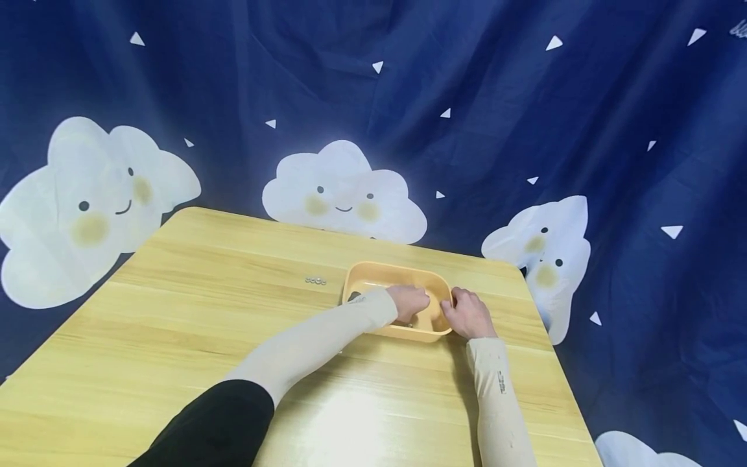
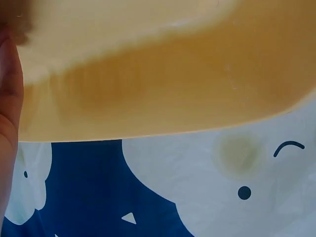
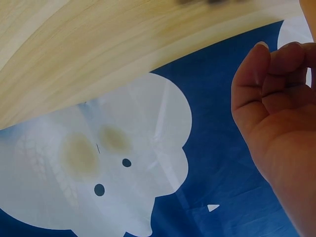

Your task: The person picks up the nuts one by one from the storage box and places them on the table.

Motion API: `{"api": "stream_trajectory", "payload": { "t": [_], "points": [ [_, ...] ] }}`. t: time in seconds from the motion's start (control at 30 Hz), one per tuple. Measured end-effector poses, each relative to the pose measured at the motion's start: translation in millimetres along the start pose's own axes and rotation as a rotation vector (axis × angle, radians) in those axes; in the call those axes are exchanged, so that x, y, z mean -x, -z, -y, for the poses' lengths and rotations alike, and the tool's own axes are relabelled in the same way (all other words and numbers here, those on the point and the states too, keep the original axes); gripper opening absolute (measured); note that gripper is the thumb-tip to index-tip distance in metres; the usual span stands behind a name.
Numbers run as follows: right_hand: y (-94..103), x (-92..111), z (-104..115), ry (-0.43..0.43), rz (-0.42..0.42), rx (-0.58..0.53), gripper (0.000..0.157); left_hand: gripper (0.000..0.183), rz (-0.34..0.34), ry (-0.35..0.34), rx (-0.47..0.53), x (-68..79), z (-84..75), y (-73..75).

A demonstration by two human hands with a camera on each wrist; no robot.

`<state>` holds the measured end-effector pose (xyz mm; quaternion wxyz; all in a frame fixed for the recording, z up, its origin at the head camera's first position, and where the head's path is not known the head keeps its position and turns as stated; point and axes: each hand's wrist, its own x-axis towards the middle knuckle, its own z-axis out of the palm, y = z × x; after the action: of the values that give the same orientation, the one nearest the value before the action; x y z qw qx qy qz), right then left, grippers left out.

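Note:
A shallow orange plastic basin [image 1: 397,267] with rounded corners sits toward the far right of the table. My left hand [image 1: 410,302] reaches down inside it, its fingers bent toward the basin's floor; I cannot tell whether they pinch anything. A small shiny piece [image 1: 410,325] shows beneath that hand, and a dark item [image 1: 354,296] lies at the basin's left end, partly behind the sleeve. At the right end, my right hand [image 1: 469,314] grips the rim, thumb on the inner side. The left wrist view shows the basin's inner wall [image 2: 148,98] close up.
Several small shiny metal pieces [image 1: 316,281] lie in a short row on the wooden table [image 1: 192,311], left of the basin. A blue curtain [image 1: 327,78] with white clouds and triangles hangs behind the table's far edge and around its right side.

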<state>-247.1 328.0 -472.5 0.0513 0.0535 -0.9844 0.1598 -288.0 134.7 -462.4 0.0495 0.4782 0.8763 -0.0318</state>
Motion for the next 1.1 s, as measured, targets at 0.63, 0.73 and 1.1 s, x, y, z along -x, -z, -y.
{"api": "stream_trajectory", "payload": {
  "t": [0.63, 0.73, 1.1],
  "points": [
    [-2.9, 2, -2, 0.014, -0.011, -0.001, 0.021, 0.018, 0.053, 0.053, 0.169, 5.9, -0.4, 4.0],
    [-2.1, 2, -2, 0.015, -0.010, -0.008, 0.021, 0.018, 0.052, 0.038, 0.148, 7.3, 1.6, 4.5],
    [-0.9, 1, 0, -0.001, 0.009, -0.011, 0.022, 0.017, 0.064, 0.039, 0.170, 16.3, 10.1, 8.5]
  ]
}}
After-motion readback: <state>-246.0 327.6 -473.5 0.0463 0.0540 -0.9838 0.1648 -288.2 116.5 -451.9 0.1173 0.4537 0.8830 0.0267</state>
